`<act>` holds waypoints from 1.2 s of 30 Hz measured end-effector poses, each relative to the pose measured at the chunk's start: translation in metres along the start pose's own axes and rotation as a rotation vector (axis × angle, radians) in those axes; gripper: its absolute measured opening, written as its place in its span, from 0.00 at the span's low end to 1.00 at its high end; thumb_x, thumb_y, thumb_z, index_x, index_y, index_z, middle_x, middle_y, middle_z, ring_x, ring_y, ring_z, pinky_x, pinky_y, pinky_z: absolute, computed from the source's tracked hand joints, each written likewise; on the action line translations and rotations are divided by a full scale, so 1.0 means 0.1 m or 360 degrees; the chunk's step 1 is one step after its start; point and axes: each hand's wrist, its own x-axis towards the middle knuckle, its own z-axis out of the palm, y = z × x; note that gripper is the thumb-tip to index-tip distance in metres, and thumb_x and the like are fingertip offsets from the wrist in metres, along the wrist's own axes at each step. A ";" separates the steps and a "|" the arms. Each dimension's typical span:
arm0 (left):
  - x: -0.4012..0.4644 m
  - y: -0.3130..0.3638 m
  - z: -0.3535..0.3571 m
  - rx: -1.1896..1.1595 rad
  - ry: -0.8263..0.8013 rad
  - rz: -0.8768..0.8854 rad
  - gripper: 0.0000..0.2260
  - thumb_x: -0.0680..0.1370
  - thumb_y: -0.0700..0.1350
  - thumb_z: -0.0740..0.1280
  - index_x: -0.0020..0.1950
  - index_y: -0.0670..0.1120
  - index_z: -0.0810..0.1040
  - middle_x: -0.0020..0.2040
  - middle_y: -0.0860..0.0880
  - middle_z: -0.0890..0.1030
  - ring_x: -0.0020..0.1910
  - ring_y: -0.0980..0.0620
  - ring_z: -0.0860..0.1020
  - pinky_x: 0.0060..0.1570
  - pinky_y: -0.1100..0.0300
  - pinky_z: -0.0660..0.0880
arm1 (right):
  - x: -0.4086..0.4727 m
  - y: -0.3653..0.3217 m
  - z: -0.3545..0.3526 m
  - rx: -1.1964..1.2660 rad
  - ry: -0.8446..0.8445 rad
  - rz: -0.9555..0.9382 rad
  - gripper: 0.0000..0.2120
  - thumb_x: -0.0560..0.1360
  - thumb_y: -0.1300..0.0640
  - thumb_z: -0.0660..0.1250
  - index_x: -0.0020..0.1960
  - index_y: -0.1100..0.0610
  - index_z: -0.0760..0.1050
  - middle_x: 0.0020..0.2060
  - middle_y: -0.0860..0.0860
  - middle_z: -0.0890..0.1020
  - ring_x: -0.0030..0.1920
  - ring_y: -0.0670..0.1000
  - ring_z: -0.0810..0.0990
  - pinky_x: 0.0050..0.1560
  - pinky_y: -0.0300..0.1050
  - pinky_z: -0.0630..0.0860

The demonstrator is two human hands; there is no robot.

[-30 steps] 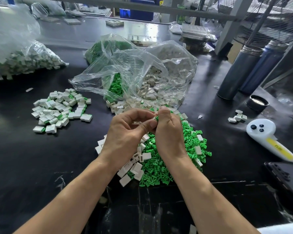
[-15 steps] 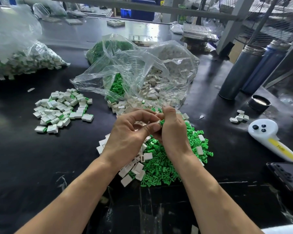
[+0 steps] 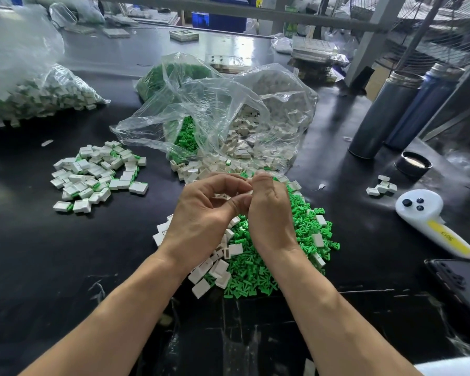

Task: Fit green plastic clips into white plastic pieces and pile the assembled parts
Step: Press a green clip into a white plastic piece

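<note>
Clip (image 3: 251, 191) — hidden between pinching hands

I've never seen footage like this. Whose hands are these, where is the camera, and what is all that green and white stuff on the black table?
There is no machine here: a person wears a wide-angle camera on the head, looking down at their own two bare hands. The left hand and right hand meet over the black table, fingers curled together around a small part; only a sliver of white shows between them, so I cannot tell exactly what each holds. Under them lies a heap of loose green clips with loose white pieces at its left edge. Further left is a pile of assembled parts, white with green showing. Behind the hands, clear plastic bags spill more clips and pieces. On the right are two tall metal bottles and a white handheld controller.
</note>
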 end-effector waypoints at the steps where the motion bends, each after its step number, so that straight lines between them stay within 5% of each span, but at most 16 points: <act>1: 0.00 0.00 -0.01 0.0007 0.0002 0.0004 0.06 0.73 0.40 0.75 0.49 0.41 0.85 0.54 0.44 0.84 0.54 0.44 0.84 0.56 0.45 0.82 | 0.00 -0.01 0.01 -0.0001 0.0003 -0.0019 0.21 0.78 0.42 0.52 0.36 0.26 0.78 0.34 0.29 0.81 0.37 0.32 0.80 0.32 0.28 0.72; 4: 0.00 0.01 -0.01 0.0045 0.0013 0.0024 0.08 0.71 0.44 0.75 0.48 0.44 0.86 0.55 0.45 0.84 0.55 0.44 0.83 0.58 0.40 0.81 | -0.01 0.00 0.01 0.0003 0.0007 -0.0031 0.22 0.79 0.43 0.53 0.34 0.30 0.80 0.31 0.32 0.82 0.34 0.34 0.80 0.31 0.28 0.72; 7: 0.01 0.00 -0.01 0.0031 0.0006 0.0020 0.04 0.73 0.40 0.76 0.47 0.46 0.86 0.54 0.47 0.84 0.55 0.47 0.84 0.57 0.43 0.82 | 0.01 0.07 -0.02 0.0100 -0.0053 -0.0015 0.23 0.82 0.44 0.53 0.37 0.29 0.81 0.33 0.35 0.83 0.35 0.35 0.82 0.35 0.32 0.76; 12: 0.01 -0.02 -0.03 0.0065 -0.0008 0.0010 0.04 0.76 0.37 0.75 0.48 0.46 0.86 0.55 0.47 0.84 0.54 0.48 0.84 0.56 0.42 0.82 | 0.05 0.09 -0.06 0.0180 -0.0086 0.0019 0.27 0.86 0.48 0.54 0.36 0.34 0.83 0.28 0.39 0.82 0.29 0.36 0.80 0.27 0.30 0.73; 22: -0.01 0.01 0.02 0.0192 0.0029 0.0034 0.06 0.74 0.48 0.74 0.49 0.49 0.86 0.52 0.51 0.84 0.48 0.42 0.84 0.52 0.38 0.81 | 0.06 0.14 -0.03 0.0081 -0.0049 -0.0049 0.25 0.83 0.45 0.52 0.38 0.37 0.85 0.37 0.41 0.87 0.41 0.41 0.86 0.39 0.32 0.78; 28: 0.01 -0.03 0.00 0.0177 0.0025 0.0035 0.04 0.77 0.44 0.74 0.51 0.47 0.86 0.53 0.47 0.85 0.51 0.43 0.84 0.54 0.36 0.81 | 0.06 0.11 -0.01 0.0062 0.0021 -0.0046 0.25 0.81 0.45 0.52 0.38 0.42 0.86 0.38 0.44 0.87 0.41 0.42 0.86 0.39 0.33 0.78; 33: 0.00 -0.03 0.00 0.0138 0.0027 0.0039 0.04 0.77 0.43 0.74 0.51 0.46 0.86 0.54 0.46 0.84 0.52 0.43 0.84 0.54 0.36 0.81 | 0.07 0.12 0.00 0.0050 0.0034 -0.0015 0.27 0.81 0.43 0.53 0.40 0.54 0.85 0.42 0.52 0.88 0.47 0.51 0.88 0.51 0.51 0.84; 36: 0.01 -0.03 -0.01 0.0135 0.0029 0.0033 0.04 0.77 0.43 0.74 0.52 0.46 0.86 0.55 0.46 0.84 0.53 0.43 0.84 0.54 0.37 0.81 | 0.07 0.13 0.00 0.0021 0.0038 -0.0034 0.27 0.81 0.43 0.52 0.42 0.56 0.85 0.42 0.52 0.88 0.47 0.50 0.88 0.52 0.50 0.84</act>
